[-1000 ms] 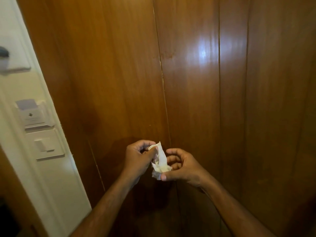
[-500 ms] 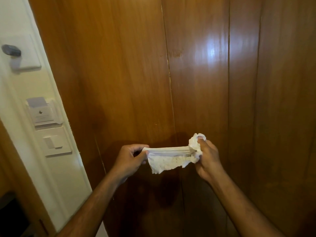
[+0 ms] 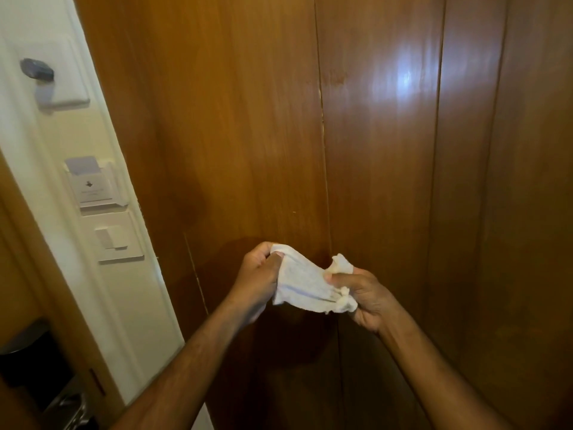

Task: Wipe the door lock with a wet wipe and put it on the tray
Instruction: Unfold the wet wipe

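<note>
A white wet wipe (image 3: 305,282) is stretched between both hands in front of a brown wooden panel wall. My left hand (image 3: 259,274) pinches its upper left corner. My right hand (image 3: 366,296) grips its bunched right end. At the bottom left edge a dark plate with a metal handle (image 3: 69,405) shows on a wooden door; it may be the door lock. No tray is in view.
Glossy wooden panels (image 3: 387,150) fill the middle and right. A white wall strip on the left carries a key-card holder (image 3: 93,184), a light switch (image 3: 114,237) and a plate with a dark knob (image 3: 37,69).
The wipe went from a bunched wad to a strip pulled wide, and is now spread as a broader sheet with my hands a little closer. The view has shifted right.
</note>
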Motion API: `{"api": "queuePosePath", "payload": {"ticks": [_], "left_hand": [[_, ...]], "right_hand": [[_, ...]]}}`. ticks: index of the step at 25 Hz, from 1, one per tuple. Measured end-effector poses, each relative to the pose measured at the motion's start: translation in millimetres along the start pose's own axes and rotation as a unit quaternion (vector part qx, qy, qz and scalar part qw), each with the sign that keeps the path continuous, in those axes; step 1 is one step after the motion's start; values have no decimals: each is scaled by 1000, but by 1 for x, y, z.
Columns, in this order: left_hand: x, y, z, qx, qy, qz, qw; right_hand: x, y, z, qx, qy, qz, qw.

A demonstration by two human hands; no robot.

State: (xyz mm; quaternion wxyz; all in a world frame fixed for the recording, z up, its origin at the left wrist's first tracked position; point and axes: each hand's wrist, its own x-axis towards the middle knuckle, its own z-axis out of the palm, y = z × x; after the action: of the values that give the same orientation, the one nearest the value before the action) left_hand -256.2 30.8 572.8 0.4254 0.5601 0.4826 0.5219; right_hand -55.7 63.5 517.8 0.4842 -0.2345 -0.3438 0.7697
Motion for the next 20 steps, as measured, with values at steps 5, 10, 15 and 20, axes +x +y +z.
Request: {"api": "queuePosePath", "payload": {"ticks": [5, 10, 15, 20], "left_hand": [[1, 8, -18, -6, 78, 0, 997], [-6, 4, -36, -61, 95, -34, 993], [-11, -13, -57, 32, 126, -60, 990], [-38, -38, -111, 92, 156, -110, 977]], "right_hand": [[-1, 1, -11, 110, -48, 49, 992], [-3, 30, 2, 226, -63, 66, 970], [4, 70, 39, 120, -52, 26, 991], [18, 62, 59, 180, -73, -13, 981]]}}
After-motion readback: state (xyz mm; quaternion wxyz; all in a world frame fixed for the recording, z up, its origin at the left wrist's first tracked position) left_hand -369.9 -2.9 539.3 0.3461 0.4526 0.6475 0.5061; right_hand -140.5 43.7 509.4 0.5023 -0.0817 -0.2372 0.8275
